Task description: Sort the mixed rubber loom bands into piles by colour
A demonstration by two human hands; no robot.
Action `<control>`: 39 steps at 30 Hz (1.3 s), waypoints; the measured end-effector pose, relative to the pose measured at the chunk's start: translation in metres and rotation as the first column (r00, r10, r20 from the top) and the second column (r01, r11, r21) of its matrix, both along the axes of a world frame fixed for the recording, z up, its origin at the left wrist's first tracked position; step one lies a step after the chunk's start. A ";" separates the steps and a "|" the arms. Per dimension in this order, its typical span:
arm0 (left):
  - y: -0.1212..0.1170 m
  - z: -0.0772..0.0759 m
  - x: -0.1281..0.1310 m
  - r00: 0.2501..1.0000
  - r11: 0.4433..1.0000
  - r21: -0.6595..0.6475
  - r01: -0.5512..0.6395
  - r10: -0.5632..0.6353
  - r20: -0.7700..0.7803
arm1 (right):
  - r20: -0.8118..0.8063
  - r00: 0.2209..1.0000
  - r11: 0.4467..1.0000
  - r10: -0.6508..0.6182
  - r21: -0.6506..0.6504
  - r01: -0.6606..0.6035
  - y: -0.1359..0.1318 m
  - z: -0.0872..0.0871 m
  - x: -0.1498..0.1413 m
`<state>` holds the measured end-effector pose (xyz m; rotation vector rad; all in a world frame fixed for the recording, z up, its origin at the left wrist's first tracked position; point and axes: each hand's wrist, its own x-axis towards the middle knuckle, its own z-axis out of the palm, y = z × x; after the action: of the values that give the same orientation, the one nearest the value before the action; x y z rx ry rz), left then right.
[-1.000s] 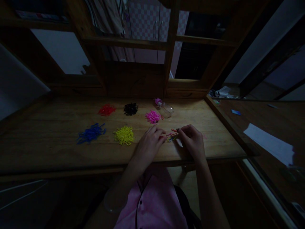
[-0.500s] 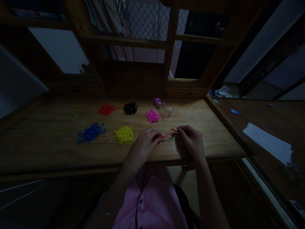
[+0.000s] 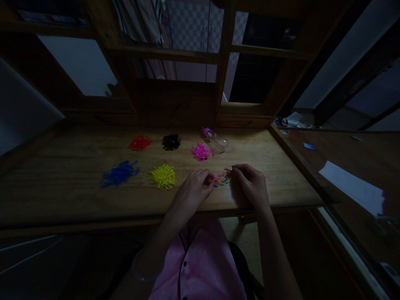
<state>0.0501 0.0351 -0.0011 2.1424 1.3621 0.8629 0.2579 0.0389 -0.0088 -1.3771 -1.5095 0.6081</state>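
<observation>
My left hand (image 3: pixel 196 183) is closed in a pinch at the left end of a small mixed-colour group of narrow loop-like pieces (image 3: pixel 221 180) on the wooden desk. A red piece shows at its fingertips. My right hand (image 3: pixel 251 181) pinches a small red narrow piece (image 3: pixel 228 169) just above the group's right side. Whether the pieces are clips or bands is too dark to tell. Nearby lie sorted piles of similar pieces: pink (image 3: pixel 201 152), yellow (image 3: pixel 163 176), black (image 3: pixel 171 142), red (image 3: pixel 140 143) and blue (image 3: pixel 119 173).
A clear bottle with a pink cap (image 3: pixel 215 138) lies on its side behind the pink pile. Wooden shelving (image 3: pixel 178 102) rises at the back. On the right-hand surface lie white paper (image 3: pixel 351 186) and a small blue packet (image 3: pixel 308 146).
My left hand has shifted slightly right, its fingers curling more at the mixed pieces. My right hand stays almost in place with the red piece. The piles are unchanged.
</observation>
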 end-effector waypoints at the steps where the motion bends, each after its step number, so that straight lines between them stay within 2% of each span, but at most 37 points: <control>1: 0.001 -0.001 0.000 1.000 1.000 0.000 0.003 -0.003 0.007 | -0.012 1.000 1.000 0.008 -0.006 -0.008 0.000 0.000 0.000; 5: 0.004 -0.003 -0.001 0.998 0.999 0.003 -0.039 0.039 0.048 | -0.038 0.999 0.999 0.034 -0.009 -0.035 0.000 0.002 -0.001; 10: 0.008 -0.001 -0.001 0.992 0.995 -0.010 -0.102 0.103 0.079 | -0.016 1.000 1.000 0.006 0.001 -0.006 -0.001 0.004 -0.002; 15: 0.004 0.004 -0.004 0.991 0.991 0.060 -0.119 0.116 0.065 | -0.015 1.000 1.000 0.008 -0.008 -0.008 -0.002 0.005 -0.002; 22: -0.001 0.010 0.003 0.999 0.994 0.107 0.026 -0.023 -0.035 | -0.006 1.000 1.000 0.005 0.004 -0.005 -0.002 0.004 -0.002; 27: 0.007 0.013 0.018 0.967 0.982 0.120 0.147 -0.117 -0.227 | -0.010 1.000 1.000 -0.003 0.018 0.003 -0.001 0.003 -0.002; 31: 0.009 0.017 0.025 0.930 0.976 0.123 0.178 -0.126 -0.345 | 0.000 1.000 1.000 -0.015 0.021 0.015 -0.001 0.003 -0.002; 39: 0.004 0.021 0.025 0.913 0.960 0.113 0.257 -0.202 -0.355 | -0.020 1.000 1.000 -0.006 0.006 0.006 -0.002 0.004 -0.002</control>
<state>0.0752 0.0393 0.0202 2.6075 1.1890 0.5383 0.2556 0.0367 -0.0046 -1.3668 -1.4897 0.6117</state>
